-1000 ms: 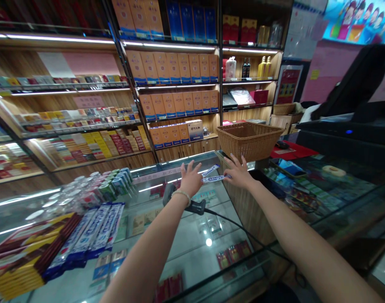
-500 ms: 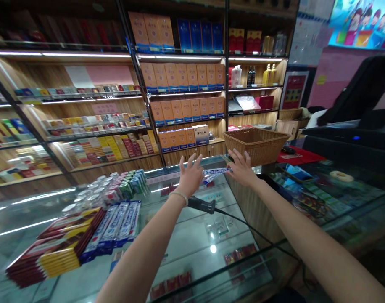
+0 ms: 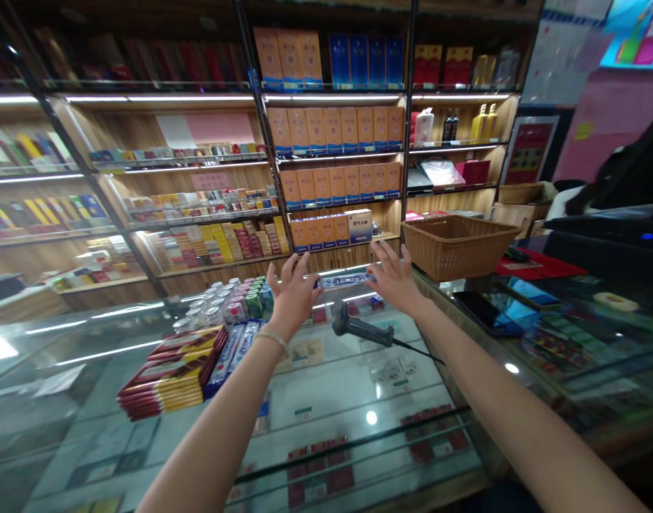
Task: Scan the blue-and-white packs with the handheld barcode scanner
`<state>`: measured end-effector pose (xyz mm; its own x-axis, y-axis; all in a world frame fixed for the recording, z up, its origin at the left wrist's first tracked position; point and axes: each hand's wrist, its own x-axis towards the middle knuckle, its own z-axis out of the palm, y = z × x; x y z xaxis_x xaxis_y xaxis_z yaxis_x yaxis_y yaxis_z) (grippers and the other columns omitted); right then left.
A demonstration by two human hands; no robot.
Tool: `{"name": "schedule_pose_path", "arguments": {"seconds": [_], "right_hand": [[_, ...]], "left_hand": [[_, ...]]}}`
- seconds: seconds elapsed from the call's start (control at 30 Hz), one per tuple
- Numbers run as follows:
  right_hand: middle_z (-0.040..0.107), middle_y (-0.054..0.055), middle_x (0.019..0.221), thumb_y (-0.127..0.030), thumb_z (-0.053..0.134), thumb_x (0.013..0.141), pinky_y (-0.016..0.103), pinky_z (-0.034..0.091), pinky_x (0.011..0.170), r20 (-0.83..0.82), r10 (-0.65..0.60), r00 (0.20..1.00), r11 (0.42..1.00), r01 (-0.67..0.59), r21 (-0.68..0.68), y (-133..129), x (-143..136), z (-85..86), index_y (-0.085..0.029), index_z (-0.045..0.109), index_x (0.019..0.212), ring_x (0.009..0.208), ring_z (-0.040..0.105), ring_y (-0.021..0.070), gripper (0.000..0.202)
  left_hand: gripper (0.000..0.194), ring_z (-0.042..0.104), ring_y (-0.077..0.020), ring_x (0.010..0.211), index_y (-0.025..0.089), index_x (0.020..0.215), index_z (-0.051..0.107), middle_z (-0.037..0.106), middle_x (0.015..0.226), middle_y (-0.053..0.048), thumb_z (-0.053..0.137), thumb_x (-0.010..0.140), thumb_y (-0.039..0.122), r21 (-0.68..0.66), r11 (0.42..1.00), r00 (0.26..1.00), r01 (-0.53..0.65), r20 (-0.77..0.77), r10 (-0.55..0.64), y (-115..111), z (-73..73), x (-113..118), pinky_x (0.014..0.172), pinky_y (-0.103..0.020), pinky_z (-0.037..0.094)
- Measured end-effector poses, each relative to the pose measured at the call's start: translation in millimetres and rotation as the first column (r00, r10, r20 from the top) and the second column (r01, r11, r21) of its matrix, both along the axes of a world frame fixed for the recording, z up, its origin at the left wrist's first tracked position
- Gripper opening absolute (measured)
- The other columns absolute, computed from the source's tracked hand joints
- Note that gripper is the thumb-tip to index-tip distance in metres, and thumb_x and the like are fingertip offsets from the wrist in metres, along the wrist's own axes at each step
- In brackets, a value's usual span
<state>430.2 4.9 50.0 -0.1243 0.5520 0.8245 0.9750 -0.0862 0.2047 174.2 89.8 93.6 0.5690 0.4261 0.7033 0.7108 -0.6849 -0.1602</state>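
Observation:
My left hand [image 3: 294,296] and my right hand [image 3: 395,279] pinch the two ends of a thin blue-and-white wrapped bar [image 3: 345,281], stretched level between them above the glass counter [image 3: 353,377]. A dark handheld scanner [image 3: 363,328] with a cable lies on the glass below the bar. Another small blue packet [image 3: 377,300] is just under my right hand. Left of my left forearm sit blue-and-white bars [image 3: 234,353] in a row and stacks of maroon-and-yellow packets [image 3: 174,370].
Small bottles and cans [image 3: 235,303] stand behind the stacks. A wicker basket [image 3: 460,246] is at the back right, near a red mat [image 3: 545,262] and a dark phone [image 3: 481,310]. Shelves of boxes [image 3: 331,128] line the wall.
The view has turned left, so the shelves and counter goods shift right. My hands have spread wider apart, and the bar between them shows more fully. The scanner is less hidden by my left hand.

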Motion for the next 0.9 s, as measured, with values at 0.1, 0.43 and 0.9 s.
{"name": "schedule_pose_path", "arguments": {"seconds": [0.1,0.43,0.9], "right_hand": [[0.038,0.017,0.166,-0.035,0.059,0.097,0.065,0.010,0.127,0.015,0.035,0.999,0.998,-0.035,0.051,7,-21,-5.5,-0.021,0.067,0.104,0.156,0.030,0.0331,0.018],[0.042,0.017,0.164,-0.040,0.058,0.100,0.063,0.009,0.127,0.018,0.049,0.999,0.997,-0.050,0.061,22,-52,-25.4,-0.022,0.066,0.102,0.154,0.033,0.0321,0.021],[0.042,0.020,0.163,-0.047,0.054,0.101,0.057,0.007,0.127,0.078,0.059,0.995,0.996,-0.064,0.067,5,-56,-32.0,-0.020,0.066,0.114,0.153,0.033,0.0311,0.033]], "left_hand": [[0.019,0.036,-0.0380,0.153,0.028,0.108,0.076,0.046,0.163,-0.009,0.072,0.089,0.027,0.029,1.000,0.999,-0.005,0.053,0.003,4,-12.6,-24,0.124,-0.073,0.007],[0.018,0.042,-0.0365,0.149,0.029,0.109,0.073,0.048,0.162,-0.008,0.069,0.092,0.029,0.095,0.995,0.991,0.016,0.128,-0.028,18,-49.7,-59,0.124,-0.071,0.008],[0.019,0.040,-0.0354,0.151,0.025,0.112,0.070,0.043,0.165,-0.012,0.061,0.096,0.026,0.046,0.998,0.994,0.045,0.093,-0.049,2,-50.1,-62,0.125,-0.069,0.004]]}}
